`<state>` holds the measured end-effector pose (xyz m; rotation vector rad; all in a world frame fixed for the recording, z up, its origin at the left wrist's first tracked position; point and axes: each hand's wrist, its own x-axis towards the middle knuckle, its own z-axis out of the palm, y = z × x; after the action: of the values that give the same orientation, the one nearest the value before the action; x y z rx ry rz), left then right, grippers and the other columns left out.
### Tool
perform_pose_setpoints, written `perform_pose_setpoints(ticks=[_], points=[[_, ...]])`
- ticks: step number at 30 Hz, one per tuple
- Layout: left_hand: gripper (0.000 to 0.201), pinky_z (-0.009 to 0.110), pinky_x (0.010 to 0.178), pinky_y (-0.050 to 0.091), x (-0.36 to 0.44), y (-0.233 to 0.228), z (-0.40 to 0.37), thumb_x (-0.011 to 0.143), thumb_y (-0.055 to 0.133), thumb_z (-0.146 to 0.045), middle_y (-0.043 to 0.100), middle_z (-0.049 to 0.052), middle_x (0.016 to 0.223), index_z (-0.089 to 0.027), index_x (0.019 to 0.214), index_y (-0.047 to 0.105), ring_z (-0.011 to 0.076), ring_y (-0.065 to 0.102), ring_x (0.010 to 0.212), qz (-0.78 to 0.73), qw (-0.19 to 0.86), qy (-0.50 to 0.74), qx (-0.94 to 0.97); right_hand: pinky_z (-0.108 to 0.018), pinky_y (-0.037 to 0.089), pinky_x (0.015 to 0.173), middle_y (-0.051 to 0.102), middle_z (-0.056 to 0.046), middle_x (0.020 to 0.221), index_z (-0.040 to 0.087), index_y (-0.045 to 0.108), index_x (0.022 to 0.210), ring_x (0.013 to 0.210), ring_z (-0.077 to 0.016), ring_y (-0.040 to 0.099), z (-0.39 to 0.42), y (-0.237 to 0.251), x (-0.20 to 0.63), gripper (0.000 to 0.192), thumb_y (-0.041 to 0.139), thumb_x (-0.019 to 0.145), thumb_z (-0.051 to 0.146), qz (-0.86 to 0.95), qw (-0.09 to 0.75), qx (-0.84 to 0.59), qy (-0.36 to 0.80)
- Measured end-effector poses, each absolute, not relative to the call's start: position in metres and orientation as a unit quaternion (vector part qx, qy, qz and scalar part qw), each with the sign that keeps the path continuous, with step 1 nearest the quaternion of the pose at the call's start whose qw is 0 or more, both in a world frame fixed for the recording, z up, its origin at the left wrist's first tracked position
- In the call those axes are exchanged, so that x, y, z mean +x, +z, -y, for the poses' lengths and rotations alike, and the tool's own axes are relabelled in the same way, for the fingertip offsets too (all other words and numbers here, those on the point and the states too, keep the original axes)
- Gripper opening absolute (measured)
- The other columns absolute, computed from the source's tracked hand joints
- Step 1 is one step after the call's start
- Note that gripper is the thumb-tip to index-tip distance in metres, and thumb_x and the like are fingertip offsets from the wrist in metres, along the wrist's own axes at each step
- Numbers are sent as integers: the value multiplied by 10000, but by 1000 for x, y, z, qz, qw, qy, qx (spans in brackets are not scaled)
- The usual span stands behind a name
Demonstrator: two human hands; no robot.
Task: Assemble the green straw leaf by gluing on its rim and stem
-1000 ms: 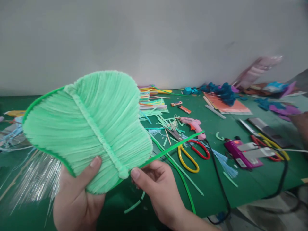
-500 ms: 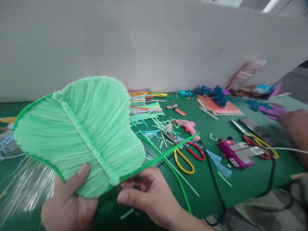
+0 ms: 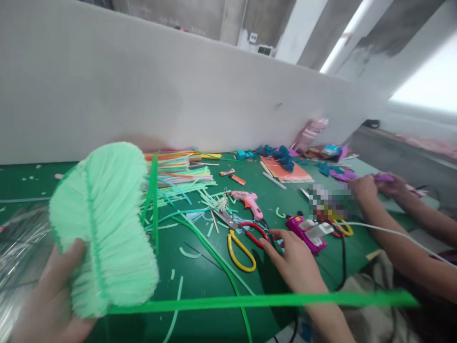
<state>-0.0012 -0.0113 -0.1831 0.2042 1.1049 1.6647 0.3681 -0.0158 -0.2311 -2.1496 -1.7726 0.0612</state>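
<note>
A fuzzy light-green leaf with a raised midrib is held upright in my left hand, thumb across its front. From its lower tip a long bright-green strip runs right, passing in front of my right forearm. My right hand is over the table with fingers apart, its fingertips beside the red handle of the scissors; whether they touch is unclear. These scissors lie partly spread, with one yellow and one red loop. Just behind them lies a pink glue gun.
Bundles of coloured pipe cleaners lie by the wall. A purple power strip with a white cable is right of my hand. Farther right, a co-worker's hands hold a purple piece. Loose green strips and clippings lie on the green table.
My right hand has left the leaf's lower tip and moved right to the scissors. My left hand has turned the leaf and shifted it lower. The view has swung right, bringing in the co-worker's arms.
</note>
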Motion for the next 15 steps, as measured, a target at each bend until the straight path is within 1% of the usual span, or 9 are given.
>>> perform_pose_setpoints(ticks=[1,3,5,7,9,11,12,15], points=[[475,343,933,570,1,-180,7,845,635,-145,794,-120,1052,-378,1258,664,180,768,898,-490,520,694,88,-403,516,881,714,-148,1028,147,672,1043,1005,-316,663,13,-232,365,317,649,883,420,625,170,-761,14],[468,292,884,585,7,-172,-1,849,568,-50,810,-89,960,-300,1225,690,149,772,741,-516,507,683,96,-437,495,923,685,-184,1094,119,653,1104,1069,-349,628,3,-230,359,386,663,883,435,618,156,-770,3],[462,272,853,593,12,-168,-7,838,547,-9,813,-66,877,-254,1201,696,147,767,686,-512,524,672,109,-444,480,935,669,-219,1108,85,639,1121,1094,-366,611,-15,-228,354,424,645,903,449,611,139,-779,-4],[444,280,846,602,15,-170,-11,821,565,5,810,-48,827,-230,1174,698,166,772,700,-499,542,665,121,-433,469,934,683,-234,1046,70,652,1051,1077,-368,625,-39,-228,351,409,618,925,458,608,116,-785,1],[421,287,852,607,16,-177,-14,809,588,7,809,-33,822,-222,1145,700,185,777,740,-485,561,658,127,-427,478,888,695,-249,962,61,661,956,1011,-378,658,-65,-232,348,423,656,896,480,599,92,-796,12],[390,283,852,609,17,-185,-15,807,616,-12,811,-20,849,-221,1125,701,195,780,774,-475,573,656,128,-422,492,824,686,-297,987,20,641,989,992,-400,674,-87,-238,345,492,679,871,497,580,80,-811,18],[377,281,852,610,17,-189,-15,805,635,-26,812,-13,866,-220,1120,702,200,780,792,-473,575,656,126,-416,496,799,681,-310,1011,9,627,1022,985,-400,682,-94,-240,343,494,667,881,480,571,79,-817,19],[362,299,868,611,16,-198,-15,800,669,-60,811,10,906,-210,1128,699,218,779,844,-471,575,658,116,-382,497,728,697,-284,990,19,591,1068,908,-366,712,-101,-242,342,409,603,915,398,548,89,-832,20]])
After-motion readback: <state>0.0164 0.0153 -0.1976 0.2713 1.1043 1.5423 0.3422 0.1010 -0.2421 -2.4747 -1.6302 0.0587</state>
